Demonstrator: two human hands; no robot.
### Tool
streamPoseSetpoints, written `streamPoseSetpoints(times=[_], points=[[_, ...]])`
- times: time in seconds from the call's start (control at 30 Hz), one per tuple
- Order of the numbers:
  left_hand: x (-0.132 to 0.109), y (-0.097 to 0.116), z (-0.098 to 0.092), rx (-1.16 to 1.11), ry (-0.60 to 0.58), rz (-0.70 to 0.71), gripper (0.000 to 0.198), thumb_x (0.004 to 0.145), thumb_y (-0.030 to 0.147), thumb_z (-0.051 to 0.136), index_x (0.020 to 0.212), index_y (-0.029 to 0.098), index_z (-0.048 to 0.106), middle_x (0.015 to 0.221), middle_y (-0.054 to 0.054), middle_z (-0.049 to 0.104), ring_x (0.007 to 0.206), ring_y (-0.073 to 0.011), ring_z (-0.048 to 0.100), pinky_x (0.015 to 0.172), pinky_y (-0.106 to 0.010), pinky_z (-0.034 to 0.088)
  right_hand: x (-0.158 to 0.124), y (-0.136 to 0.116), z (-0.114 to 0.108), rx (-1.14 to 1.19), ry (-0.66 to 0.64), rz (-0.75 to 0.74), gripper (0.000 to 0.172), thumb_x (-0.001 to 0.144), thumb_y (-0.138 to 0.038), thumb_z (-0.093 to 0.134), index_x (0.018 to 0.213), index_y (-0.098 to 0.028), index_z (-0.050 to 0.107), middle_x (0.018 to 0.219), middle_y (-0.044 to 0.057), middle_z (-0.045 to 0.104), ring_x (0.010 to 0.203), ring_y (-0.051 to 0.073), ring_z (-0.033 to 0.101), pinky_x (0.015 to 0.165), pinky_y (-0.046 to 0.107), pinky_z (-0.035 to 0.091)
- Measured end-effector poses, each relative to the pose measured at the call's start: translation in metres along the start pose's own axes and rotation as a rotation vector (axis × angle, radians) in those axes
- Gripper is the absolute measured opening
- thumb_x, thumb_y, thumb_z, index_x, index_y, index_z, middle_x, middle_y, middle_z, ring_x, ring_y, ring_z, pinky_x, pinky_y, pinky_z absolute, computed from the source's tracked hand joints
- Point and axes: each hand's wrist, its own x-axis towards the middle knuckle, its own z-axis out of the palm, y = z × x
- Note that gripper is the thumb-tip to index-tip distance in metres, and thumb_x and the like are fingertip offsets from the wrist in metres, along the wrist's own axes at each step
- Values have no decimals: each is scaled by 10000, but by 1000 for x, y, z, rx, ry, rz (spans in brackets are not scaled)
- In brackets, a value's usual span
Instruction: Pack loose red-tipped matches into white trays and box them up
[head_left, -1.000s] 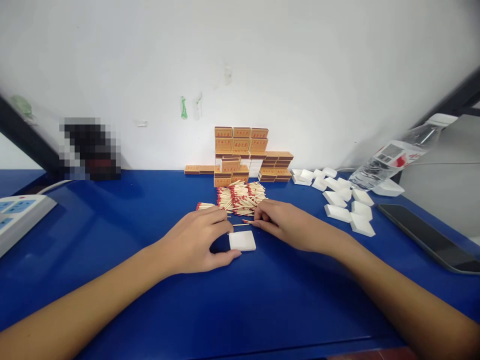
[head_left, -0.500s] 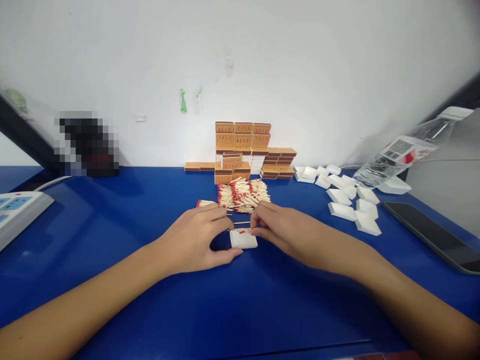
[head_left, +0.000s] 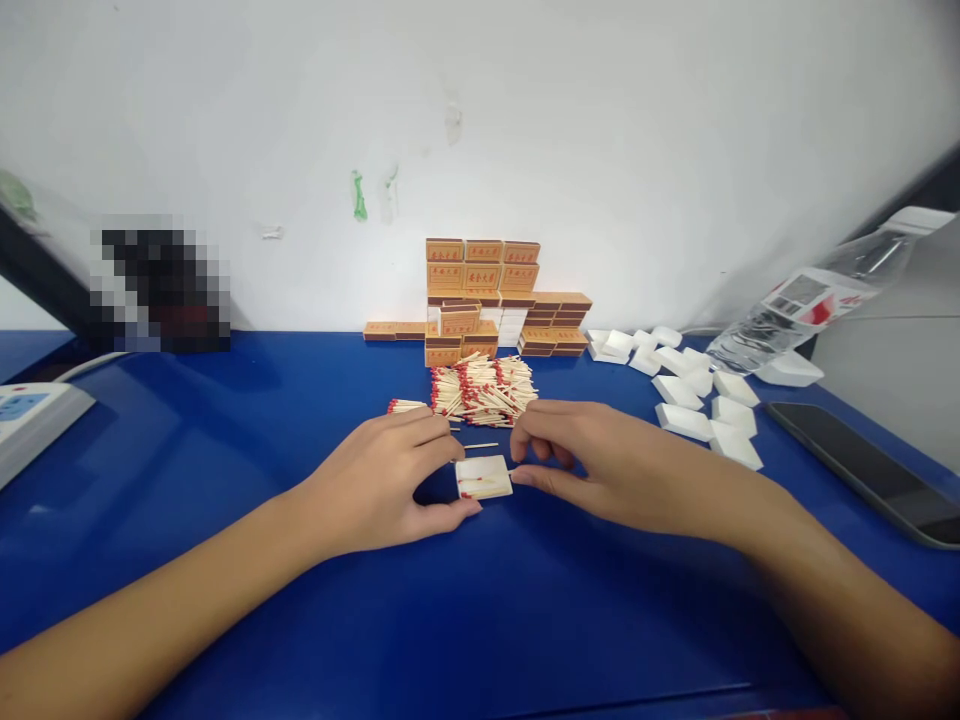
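- Left hand grips the white matchbox tray between the worktop's front and back edges.
- Matches lie inside.
- Right hand curls by the tray's right end; can't tell whether it pinches one.

The person's bare left forearm slants in from the near left of a small white matchbox tray, and the bare right forearm from its near right, with the backs of both hands showing. The left hand arches round the tray's left end, its thumb stretched toward the near edge and its index finger bent down at the far left corner. The right hand is at the tray's right end, thumb tip by the edge, fingers curled with a gap above the thumb.
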Motion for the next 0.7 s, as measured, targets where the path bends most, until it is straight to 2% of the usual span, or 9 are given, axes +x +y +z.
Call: streamPoseSetpoints(times=[0.13,0.33,0.53,0.7], points=[[-1,0,1,-11,-13,4,276,948,441,714,993,169,703,899,-41,707,853,-212,686,735,-349,515,3,-4,6,23,-41,-6,122,1030,-269,595,923,-224,632,950,21,707,799,170,603,696,314,418],[0,1,0,-14,-27,-14,276,952,449,708,991,176,709,887,-42,719,836,-206,692,722,-337,521,7,-12,10,33,29,-4,106,1007,-238,614,906,-221,641,923,23,712,786,169,605,687,313,413],[0,2,0,-15,14,34,291,985,464,665,995,174,691,858,-44,712,803,-195,679,693,-329,506,9,-15,16,103,17,-45,94,1012,-207,605,946,-217,671,992,38,711,826,165,629,707,301,443],[0,5,-1,-29,27,70,295,993,464,662,1020,173,694,853,-47,716,797,-197,682,710,-335,520,12,-20,19,186,-2,-132,143,1035,-254,626,944,-212,728,983,36,700,846,156,639,761,293,471]])
